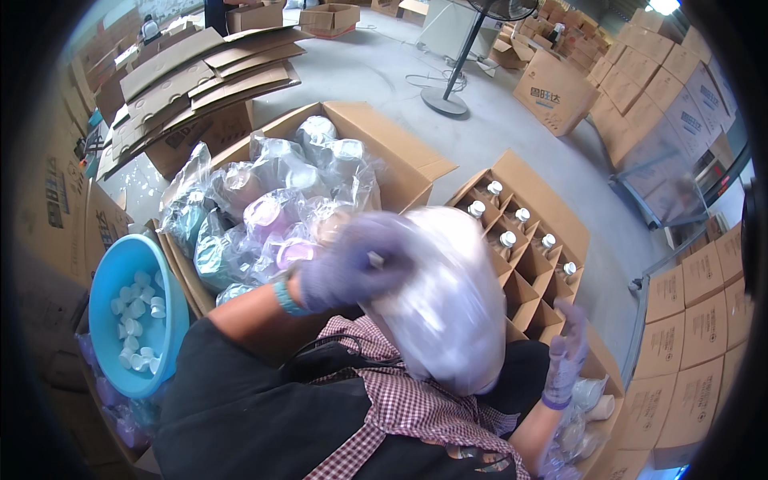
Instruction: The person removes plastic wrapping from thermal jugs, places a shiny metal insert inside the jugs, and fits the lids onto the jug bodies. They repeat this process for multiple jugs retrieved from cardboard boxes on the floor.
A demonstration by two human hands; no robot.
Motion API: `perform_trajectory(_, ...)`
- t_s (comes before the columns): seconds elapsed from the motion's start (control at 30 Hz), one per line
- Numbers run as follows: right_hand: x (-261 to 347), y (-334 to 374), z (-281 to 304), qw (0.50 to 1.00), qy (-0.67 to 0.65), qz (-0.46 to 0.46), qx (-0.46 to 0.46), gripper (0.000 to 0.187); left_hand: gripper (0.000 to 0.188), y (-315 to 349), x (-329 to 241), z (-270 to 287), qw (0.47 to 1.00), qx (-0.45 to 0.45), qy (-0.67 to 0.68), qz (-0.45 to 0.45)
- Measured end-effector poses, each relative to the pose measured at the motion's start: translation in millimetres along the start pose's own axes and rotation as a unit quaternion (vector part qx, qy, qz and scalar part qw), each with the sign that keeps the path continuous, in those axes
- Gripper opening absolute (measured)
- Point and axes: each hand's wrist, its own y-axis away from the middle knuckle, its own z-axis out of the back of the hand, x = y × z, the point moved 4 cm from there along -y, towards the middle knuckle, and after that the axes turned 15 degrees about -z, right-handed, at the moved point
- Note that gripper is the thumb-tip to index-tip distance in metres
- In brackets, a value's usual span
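My left hand (352,262), in a purple-grey glove and smeared by motion, grips the edge of a bulging clear plastic bag (444,304) in front of my chest. What fills the bag looks pale, but blur hides its kind. Off to the right, my gloved right hand (568,352) is raised with fingers apart and nothing in it. Left of it stands an open carton with cardboard dividers (520,300); bottles with white caps (522,216) fill several compartments. Behind my left hand, a large open carton (392,152) holds many bagged cups (264,212) in white, pink, purple and teal.
At the left, a blue basin (170,344) holds small white caps (132,326). Flattened cartons (192,84) lie stacked beyond it. A standing fan (444,102) is farther back. Sealed cartons (676,352) are piled along the right, and more bagged cups (600,408) lie beside my right wrist.
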Motion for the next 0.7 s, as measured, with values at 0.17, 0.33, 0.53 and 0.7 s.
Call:
perform_trajectory(0.17,-98,60,-58,0.949,-0.265,-0.153,0.078,0.092,0.057,148,89,41,0.945,-0.221,0.192,0.144)
perform_trajectory(0.33,-63,12,-73,0.940,-0.288,-0.165,0.081,0.112,0.062,122,137,57,0.945,-0.213,0.161,0.187)
perform_trajectory(0.53,89,-146,-133,0.962,0.115,0.214,0.125,0.139,0.044,81,386,128,0.865,-0.097,-0.068,0.487)
perform_trajectory(0.7,157,-235,-254,0.927,0.280,0.214,0.128,0.095,0.033,96,478,86,0.769,0.104,-0.054,0.629)
